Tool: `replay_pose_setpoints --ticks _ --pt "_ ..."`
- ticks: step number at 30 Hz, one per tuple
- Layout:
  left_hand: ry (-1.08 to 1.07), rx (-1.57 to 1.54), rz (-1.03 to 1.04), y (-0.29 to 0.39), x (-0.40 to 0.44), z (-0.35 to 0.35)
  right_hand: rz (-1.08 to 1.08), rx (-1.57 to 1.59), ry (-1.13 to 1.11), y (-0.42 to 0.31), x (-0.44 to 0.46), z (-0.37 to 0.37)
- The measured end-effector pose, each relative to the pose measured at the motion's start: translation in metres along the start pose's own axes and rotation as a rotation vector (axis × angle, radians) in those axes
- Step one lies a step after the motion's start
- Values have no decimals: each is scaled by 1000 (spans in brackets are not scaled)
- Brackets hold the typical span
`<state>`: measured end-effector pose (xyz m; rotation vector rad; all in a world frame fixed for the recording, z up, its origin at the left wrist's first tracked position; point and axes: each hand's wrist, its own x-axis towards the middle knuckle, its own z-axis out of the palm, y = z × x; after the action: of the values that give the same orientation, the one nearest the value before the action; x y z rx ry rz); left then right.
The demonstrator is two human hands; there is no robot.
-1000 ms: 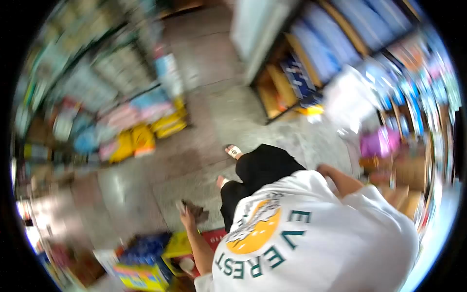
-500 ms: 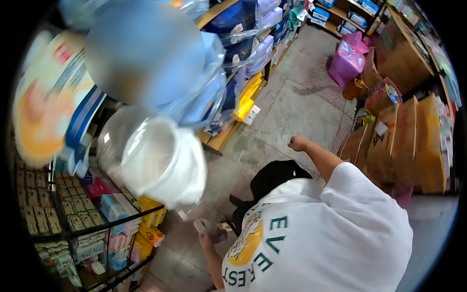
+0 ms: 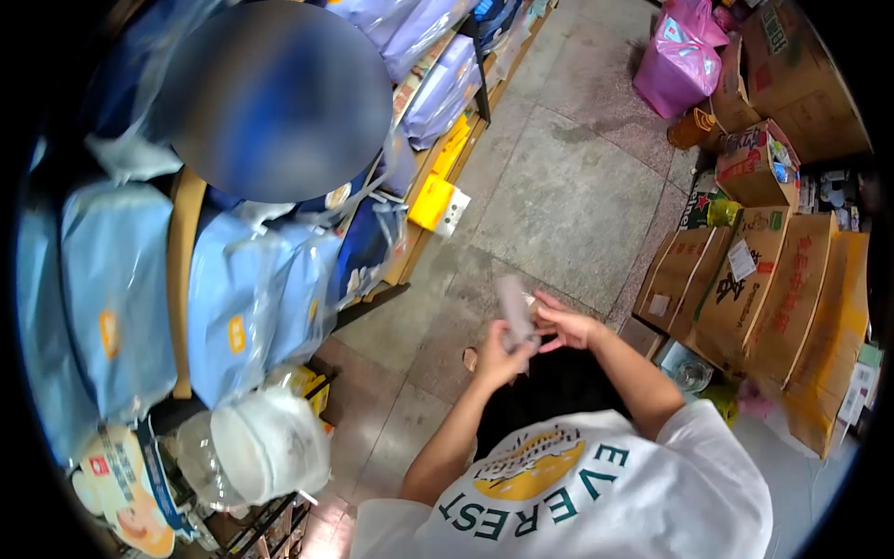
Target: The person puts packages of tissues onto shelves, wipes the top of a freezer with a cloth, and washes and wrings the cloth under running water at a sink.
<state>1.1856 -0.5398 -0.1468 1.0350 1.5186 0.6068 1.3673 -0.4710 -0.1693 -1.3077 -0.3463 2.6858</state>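
My left hand [image 3: 504, 356] is closed around a narrow, pale grey-mauve object [image 3: 515, 307], blurred and held upright in front of my body. It may be a roll seen edge-on, but its kind cannot be told. From the other side, my right hand [image 3: 562, 323] meets it, with bent fingers and thumb at its edge. A small whitish bit shows by the right fingertips. Below both hands are my dark trousers [image 3: 559, 384] and the white printed shirt [image 3: 596, 484].
Shelves with blue plastic-wrapped packs [image 3: 121, 298] line the left. A white-lidded clear tub [image 3: 270, 447] stands at lower left. Cardboard boxes [image 3: 773, 298] and a pink bag [image 3: 680, 61] line the right. Tiled floor [image 3: 549, 196] runs between.
My hands, far apart before, have come together in front of me. The left brought the grey-mauve object inward, and the right joined it there. The view has shifted, with the tub now lower left.
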Motion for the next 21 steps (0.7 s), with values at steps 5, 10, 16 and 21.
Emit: replay_pose_setpoints --ticks 5,10,16,21 --pt "57 262 168 -23 116 22 -337 264 401 10 16 -91" --pt "340 279 -592 -219 310 -35 -420 -32 809 91 33 -206" --pt "675 360 -677 -320 418 -105 -366 43 1057 189 8 -253" --pt "722 -236 -315 -375 437 -119 -328 90 1084 226 -16 -274"
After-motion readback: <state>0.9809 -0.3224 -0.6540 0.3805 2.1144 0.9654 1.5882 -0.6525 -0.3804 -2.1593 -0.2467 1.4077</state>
